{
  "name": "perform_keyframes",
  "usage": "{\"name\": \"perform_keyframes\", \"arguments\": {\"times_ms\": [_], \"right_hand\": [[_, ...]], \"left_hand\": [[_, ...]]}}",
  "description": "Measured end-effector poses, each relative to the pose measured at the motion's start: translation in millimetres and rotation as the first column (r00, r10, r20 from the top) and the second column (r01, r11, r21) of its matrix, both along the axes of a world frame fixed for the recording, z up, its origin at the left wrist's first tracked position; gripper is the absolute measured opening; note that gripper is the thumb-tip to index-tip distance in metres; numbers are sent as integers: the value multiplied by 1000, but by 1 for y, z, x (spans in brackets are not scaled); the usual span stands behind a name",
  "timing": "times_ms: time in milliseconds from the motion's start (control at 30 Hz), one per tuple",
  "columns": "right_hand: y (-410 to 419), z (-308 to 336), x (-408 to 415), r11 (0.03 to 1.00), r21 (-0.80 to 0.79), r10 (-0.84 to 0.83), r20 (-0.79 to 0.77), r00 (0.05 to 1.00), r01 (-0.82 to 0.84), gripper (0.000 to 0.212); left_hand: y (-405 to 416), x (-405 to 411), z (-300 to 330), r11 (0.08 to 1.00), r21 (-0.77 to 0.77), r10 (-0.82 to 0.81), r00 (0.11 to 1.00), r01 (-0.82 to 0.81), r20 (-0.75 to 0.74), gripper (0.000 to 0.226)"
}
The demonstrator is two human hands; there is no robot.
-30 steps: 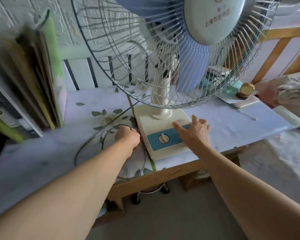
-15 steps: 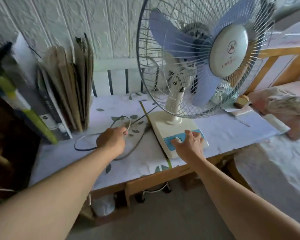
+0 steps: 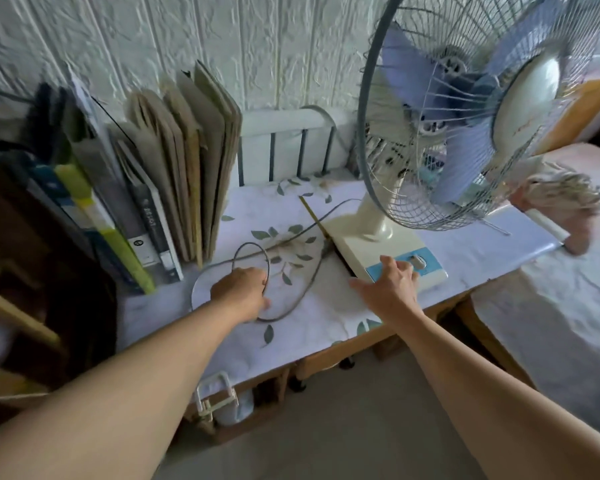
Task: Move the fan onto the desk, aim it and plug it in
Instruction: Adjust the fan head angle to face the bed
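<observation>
The fan [image 3: 465,109] stands on the desk [image 3: 312,323], with blue blades in a wire cage, a cream base [image 3: 371,244] and a blue control panel with a dial. Its head faces right. My right hand [image 3: 388,285] lies spread on the front left corner of the base, fingers over the blue panel. The grey power cord [image 3: 291,299] runs from the back of the base and loops over the desk. My left hand [image 3: 243,291] is closed around a loop of that cord; the plug is hidden.
Upright books and folders [image 3: 160,188] crowd the desk's left end against the white textured wall. A white slatted rail [image 3: 284,150] runs behind the desk. A bed with pale sheets [image 3: 551,323] lies to the right. A white-handled container [image 3: 219,400] sits under the desk.
The view has swung left, so the fan sits further right. My left hand has drawn the cord away from the base to the left. My right hand stays on the base.
</observation>
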State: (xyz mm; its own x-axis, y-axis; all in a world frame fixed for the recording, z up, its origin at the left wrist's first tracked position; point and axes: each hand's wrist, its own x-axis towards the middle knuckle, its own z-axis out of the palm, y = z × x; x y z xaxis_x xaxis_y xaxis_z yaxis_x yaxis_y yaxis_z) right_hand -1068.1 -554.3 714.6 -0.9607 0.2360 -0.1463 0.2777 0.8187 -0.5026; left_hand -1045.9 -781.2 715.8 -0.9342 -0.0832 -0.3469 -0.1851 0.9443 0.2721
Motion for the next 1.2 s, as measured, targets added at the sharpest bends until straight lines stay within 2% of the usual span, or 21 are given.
{"name": "perform_keyframes", "arguments": {"times_ms": [100,233,333,433,533,700,800,900,1033,1133,1200], "right_hand": [[-1,1,-3,1000,4,-5,12,1000,5,76],[-4,-1,-10,1000,-4,-4,23,1000,4,72],[-7,-2,-15,1000,21,-2,40,999,1,75],[-9,-5,-19,998,56,0,52,999,-3,76],[-11,-9,-26,996,90,-20,55,998,15,76],[-15,-21,-36,988,141,-77,89,993,64,83],[-17,-30,-40,968,235,-116,91,989,92,81],[-15,-40,-41,948,306,-107,38,994,90,75],[-5,-45,-40,939,342,-7,-60,998,27,67],[1,-43,-40,948,315,64,-43,997,-47,69],[7,-41,-40,951,299,90,-30,996,-77,69]], "left_hand": [[5,-6,2,997,-65,38,999,-38,3,60],[11,-17,16,976,-49,201,968,-210,-154,82],[15,-29,22,986,50,166,957,-159,-238,72],[20,-42,26,990,131,72,970,-43,-233,62],[28,-61,25,978,200,-13,978,55,-209,60],[36,-100,17,950,235,-155,965,204,-211,53],[40,-121,14,912,282,-234,942,298,-238,54],[48,-141,13,881,346,-242,935,324,-260,56],[68,-162,24,827,438,-252,928,354,-274,60],[90,-181,39,773,541,-219,941,330,-259,63],[107,-192,48,792,523,-221,947,314,-233,55]]}}
